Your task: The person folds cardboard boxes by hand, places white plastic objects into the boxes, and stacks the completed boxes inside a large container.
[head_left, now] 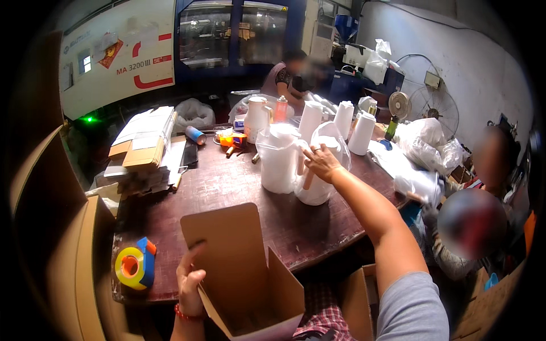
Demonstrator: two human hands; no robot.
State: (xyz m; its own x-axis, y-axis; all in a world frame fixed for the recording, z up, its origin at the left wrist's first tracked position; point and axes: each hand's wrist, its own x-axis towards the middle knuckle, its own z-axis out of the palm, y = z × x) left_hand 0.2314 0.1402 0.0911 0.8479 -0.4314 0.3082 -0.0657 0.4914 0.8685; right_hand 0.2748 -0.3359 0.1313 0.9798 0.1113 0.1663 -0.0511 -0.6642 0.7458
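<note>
My left hand (190, 284), a red bead bracelet at its wrist, grips the left side of an open cardboard box (284, 290). The box tilts against the table's front edge with its long flap raised, and its brown inside shows. Stretched far across the table, my right hand (323, 163) has its fingers curled at the upper part of a white jug (315, 190) in a clear plastic bag. A tan handle shows below the fingers. Touching this jug on its left stands another bagged white jug (277, 162). More white jugs (310, 118) stand upright behind them.
A tape dispenser (135, 265) lies at the table's near left. Flattened cartons (142, 139) are stacked behind it, near a blue can (195, 135). Across the table a person (280, 79) bends forward. Another person (441, 227) at the right handles a bagged jug (418, 184).
</note>
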